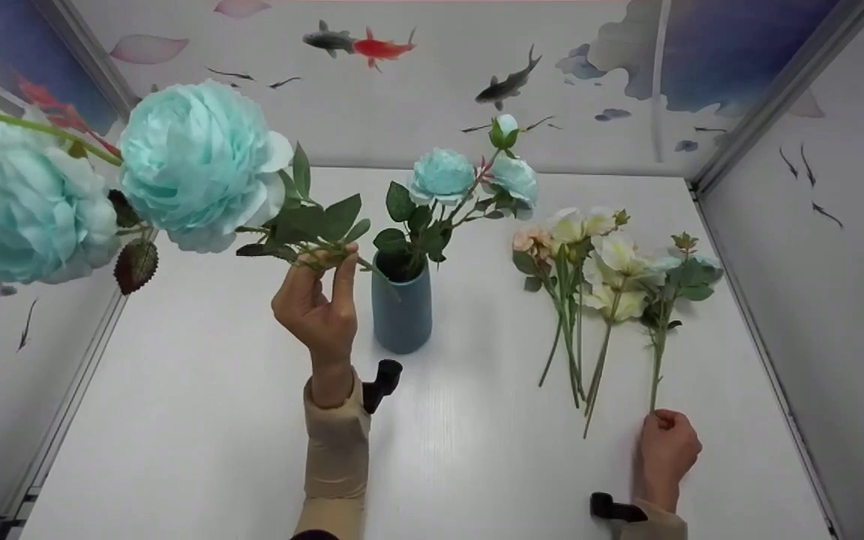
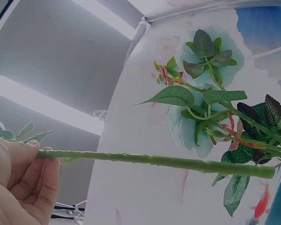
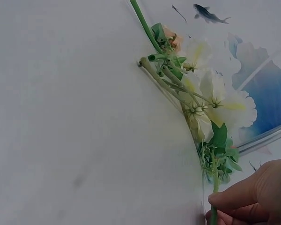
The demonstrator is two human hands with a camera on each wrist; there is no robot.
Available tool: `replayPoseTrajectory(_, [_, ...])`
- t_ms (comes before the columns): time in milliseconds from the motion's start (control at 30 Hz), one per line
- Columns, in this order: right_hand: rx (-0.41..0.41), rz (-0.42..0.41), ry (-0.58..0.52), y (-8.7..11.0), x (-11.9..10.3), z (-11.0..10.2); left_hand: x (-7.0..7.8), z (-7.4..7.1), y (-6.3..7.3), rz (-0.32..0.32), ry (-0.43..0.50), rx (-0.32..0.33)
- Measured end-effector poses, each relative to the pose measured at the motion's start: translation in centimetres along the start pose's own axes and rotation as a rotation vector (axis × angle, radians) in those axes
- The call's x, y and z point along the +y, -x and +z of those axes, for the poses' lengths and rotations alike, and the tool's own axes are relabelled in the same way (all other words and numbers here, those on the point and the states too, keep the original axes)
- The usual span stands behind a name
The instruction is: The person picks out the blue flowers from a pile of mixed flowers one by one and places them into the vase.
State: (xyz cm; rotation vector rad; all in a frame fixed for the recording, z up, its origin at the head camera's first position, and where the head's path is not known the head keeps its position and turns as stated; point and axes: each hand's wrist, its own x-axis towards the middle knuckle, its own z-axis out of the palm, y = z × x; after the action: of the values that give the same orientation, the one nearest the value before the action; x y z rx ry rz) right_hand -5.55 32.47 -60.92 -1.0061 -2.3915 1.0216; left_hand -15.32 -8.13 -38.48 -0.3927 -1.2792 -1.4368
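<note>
My left hand point(image 1: 319, 307) pinches the green stem point(image 2: 154, 161) of an artificial flower with large pale blue blooms point(image 1: 199, 165). Its cut end points right, close to the mouth of the blue vase point(image 1: 402, 315). In the vase stands another pale blue flower point(image 1: 442, 176) with smaller blooms and dark leaves. Over at the right, my right hand point(image 1: 670, 450) holds the lower end of a leafy flower stem point(image 1: 657, 367) between thumb and fingers. That stem's leafy head point(image 1: 694, 277) lies beside the cream flowers point(image 1: 616, 274).
Several loose stems with cream and peach blooms point(image 1: 533, 244) lie on the white table point(image 1: 477, 420), right of the vase. Panels printed with fish point(image 1: 511, 82) rise behind and at both sides. A black wrist camera point(image 1: 382, 385) sits on the left sleeve.
</note>
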Motion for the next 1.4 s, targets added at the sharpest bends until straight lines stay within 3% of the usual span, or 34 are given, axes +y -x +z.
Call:
replayPoseTrajectory(300, [-0.022,-0.002,0.028,0.0,-0.1,0.0,-0.8,0.8,-0.3,0.056,-0.065,0.020])
replayPoseTrajectory(667, [-0.061,0.008,0.097,-0.3,-0.3,-0.3,-2.7,1.7,0.1,0.044,-0.093,-0.043])
replayPoseTrajectory(1033, [-0.184,-0.030,0.187,-2.2,-1.6,-1.0,-4.5,1.7,1.1,0.036,-0.119,-0.094])
replayPoseTrajectory(1400, [-0.198,-0.145,0.228,-4.1,-2.3,-1.2,-5.9,1.2,2.3,0.004,-0.165,-0.173])
